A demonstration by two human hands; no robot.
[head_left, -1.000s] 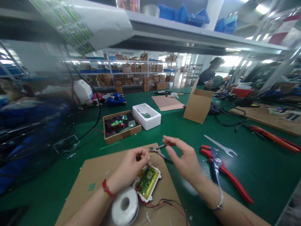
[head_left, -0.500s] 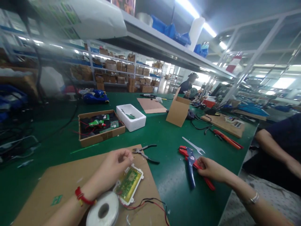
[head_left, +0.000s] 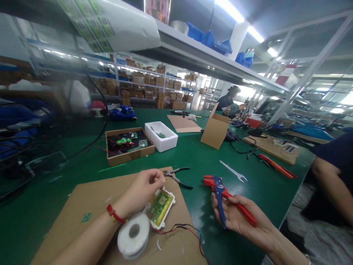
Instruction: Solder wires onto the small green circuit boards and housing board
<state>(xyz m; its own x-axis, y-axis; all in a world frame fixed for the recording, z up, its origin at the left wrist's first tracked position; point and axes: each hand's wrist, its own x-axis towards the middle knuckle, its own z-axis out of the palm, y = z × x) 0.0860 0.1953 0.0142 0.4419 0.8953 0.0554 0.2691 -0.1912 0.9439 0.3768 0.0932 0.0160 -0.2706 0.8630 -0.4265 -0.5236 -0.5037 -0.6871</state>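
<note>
My right hand [head_left: 249, 222] cradles a wire stripper [head_left: 220, 189] from below, fingers curled around its red and blue handles. Its red head points away to the left. Over the cardboard sheet [head_left: 96, 198], my left hand [head_left: 147, 186] is closed in a pinch; whatever its fingertips hold, if anything, is too small to tell. Just below those fingers lies a green circuit board [head_left: 161, 206] in a pale frame, partly hidden by the hand. Red and black wires [head_left: 190, 225] run from it to the right. A white spool [head_left: 145, 230] sits beside my left wrist.
Cutting pliers [head_left: 180, 181] lie open at the cardboard's edge. A wrench [head_left: 234, 171] rests beyond the stripper. Further back stand a box of electronics [head_left: 129, 156], a white foam box [head_left: 167, 143] and a folded carton [head_left: 215, 132]. A person's arm [head_left: 331, 180] is at the right.
My right hand has turned palm up under the wire stripper, whose handles now lie across the palm. The left hand keeps its pinch by the board. The whole view has shifted slightly.
</note>
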